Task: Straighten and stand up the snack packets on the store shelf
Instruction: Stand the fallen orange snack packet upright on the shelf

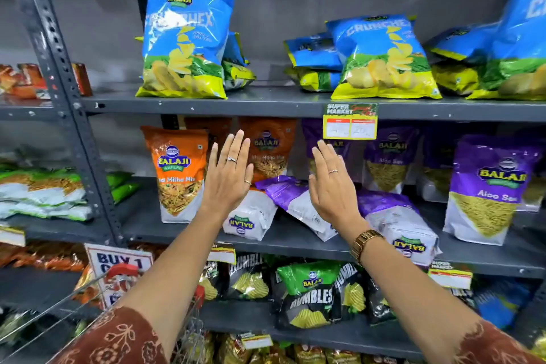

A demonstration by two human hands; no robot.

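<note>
My left hand (227, 171) and my right hand (332, 183) are raised flat in front of the middle shelf (295, 238), fingers apart, holding nothing. Below them lie fallen packets: a white-bottomed one (251, 220) upside down, a purple one (298, 201) tilted on its side, and another purple one (401, 226) lying upside down. An orange Mitha Mix packet (180, 171) stands upright at the left. A second orange packet (270, 148) stands behind my left hand. A purple Aloo Sev packet (490, 189) stands upright at the right.
Blue Crunchex bags (184, 44) stand and lie on the upper shelf (266, 102). A price tag (350, 121) hangs from its edge. Black Rumbles bags (310, 295) fill the lower shelf. A wire cart (88, 301) with a red handle is at lower left, beside a grey upright post (65, 89).
</note>
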